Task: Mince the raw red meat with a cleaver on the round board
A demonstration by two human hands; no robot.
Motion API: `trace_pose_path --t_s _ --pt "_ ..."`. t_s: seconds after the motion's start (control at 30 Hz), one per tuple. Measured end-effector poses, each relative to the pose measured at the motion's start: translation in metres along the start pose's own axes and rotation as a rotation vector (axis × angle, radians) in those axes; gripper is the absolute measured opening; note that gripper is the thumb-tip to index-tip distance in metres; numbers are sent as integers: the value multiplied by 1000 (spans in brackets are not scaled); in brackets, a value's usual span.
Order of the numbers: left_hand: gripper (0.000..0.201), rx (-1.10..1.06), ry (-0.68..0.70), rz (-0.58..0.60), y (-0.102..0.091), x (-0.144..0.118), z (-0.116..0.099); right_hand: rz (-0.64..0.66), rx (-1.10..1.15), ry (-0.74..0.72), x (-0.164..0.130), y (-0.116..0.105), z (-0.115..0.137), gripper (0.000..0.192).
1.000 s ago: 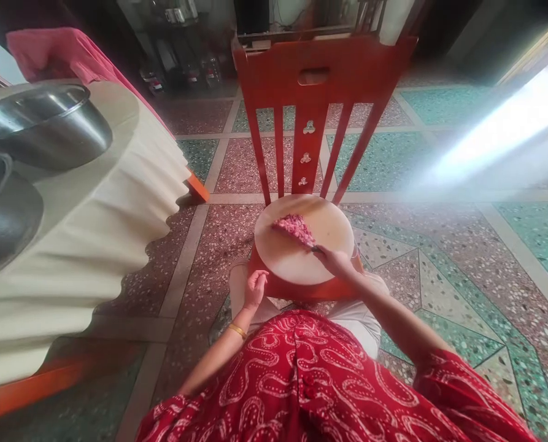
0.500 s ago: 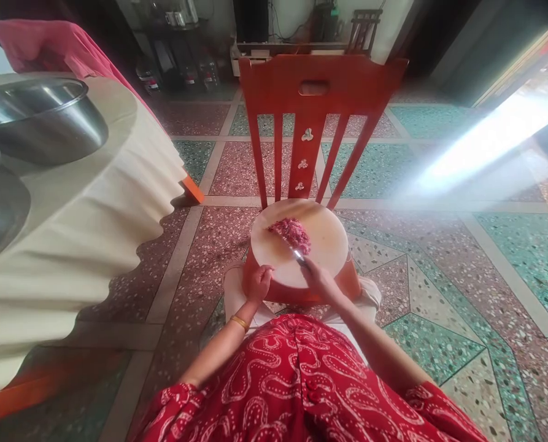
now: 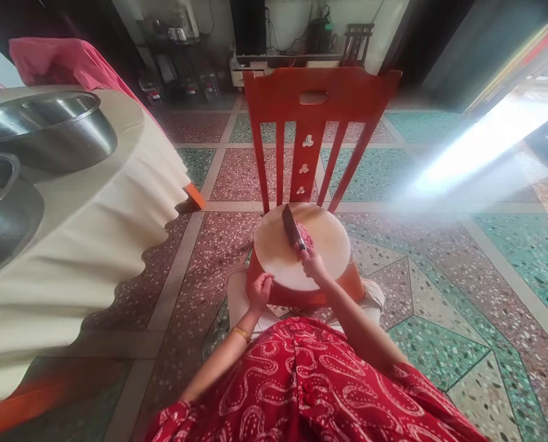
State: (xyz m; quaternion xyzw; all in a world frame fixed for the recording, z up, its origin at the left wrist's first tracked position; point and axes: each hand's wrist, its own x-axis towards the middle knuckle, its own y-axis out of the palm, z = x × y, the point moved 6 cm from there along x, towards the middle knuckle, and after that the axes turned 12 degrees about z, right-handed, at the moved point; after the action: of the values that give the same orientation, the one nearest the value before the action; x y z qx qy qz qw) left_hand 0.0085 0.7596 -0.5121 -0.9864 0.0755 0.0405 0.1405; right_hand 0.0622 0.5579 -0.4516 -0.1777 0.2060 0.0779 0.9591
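Note:
A round pale chopping board (image 3: 278, 261) lies on the seat of a red wooden chair (image 3: 320, 98) in front of me. A small heap of pink minced meat (image 3: 307, 236) sits near the board's far middle, partly hidden by the blade. My right hand (image 3: 313, 265) grips a knife (image 3: 291, 228) by its handle, the dark blade raised and pointing away over the meat. My left hand (image 3: 259, 292) rests with curled fingers at the board's near left edge, a gold bangle on the wrist; it holds nothing that I can see.
A table with a cream scalloped cloth (image 3: 94, 245) stands at my left, carrying two steel bowls (image 3: 48, 129). A pink cloth (image 3: 66, 61) lies behind it. Terrazzo floor spreads around the chair. Shelves and cables line the far wall. Bright light comes in from the right.
My right hand has lifted the knife from low across the meat to a raised position over it. My left hand stayed by the board's near left edge.

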Motion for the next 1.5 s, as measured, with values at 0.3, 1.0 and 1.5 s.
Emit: trace_pose_path --t_s 0.3,1.0,1.5 --pt "23 -53 18 56 17 15 -14 102 715 86 -43 -26 -35 30" --pt "22 178 84 52 26 64 -7 -116 -510 -262 -12 -50 -6 48" --pt "21 205 77 56 27 63 -7 -41 -647 -215 -16 -25 7 51"
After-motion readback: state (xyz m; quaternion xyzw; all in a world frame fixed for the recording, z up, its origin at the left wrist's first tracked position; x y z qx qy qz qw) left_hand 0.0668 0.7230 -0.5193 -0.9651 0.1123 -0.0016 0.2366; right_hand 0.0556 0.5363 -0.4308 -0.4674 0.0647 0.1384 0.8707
